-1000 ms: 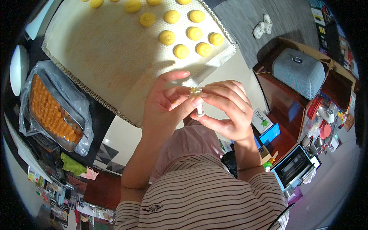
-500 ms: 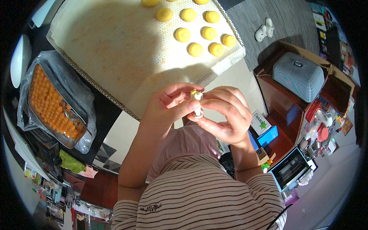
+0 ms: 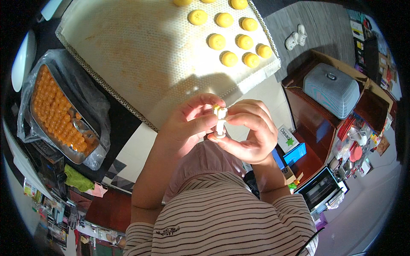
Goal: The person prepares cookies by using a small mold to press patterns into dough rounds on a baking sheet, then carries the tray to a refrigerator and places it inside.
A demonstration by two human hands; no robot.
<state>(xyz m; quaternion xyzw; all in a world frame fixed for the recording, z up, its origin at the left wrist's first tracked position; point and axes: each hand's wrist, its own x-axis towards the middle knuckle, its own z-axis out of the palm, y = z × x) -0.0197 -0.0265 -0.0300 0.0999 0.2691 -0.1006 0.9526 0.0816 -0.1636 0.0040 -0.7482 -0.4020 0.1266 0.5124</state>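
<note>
While raised above the perforated baking mat (image 3: 141, 64), a small white press tool (image 3: 220, 123) is pinched between left hand (image 3: 188, 128) and right hand (image 3: 252, 134) — yellow dough at its tip.

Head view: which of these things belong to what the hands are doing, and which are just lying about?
In use:
- left hand and right hand, together holding a small white mould with yellow dough at its top
- perforated baking mat
- yellow dough rounds on it
- tray of orange balls

Lying about:
- grey lidded box
- green cloth
- white plate
</note>
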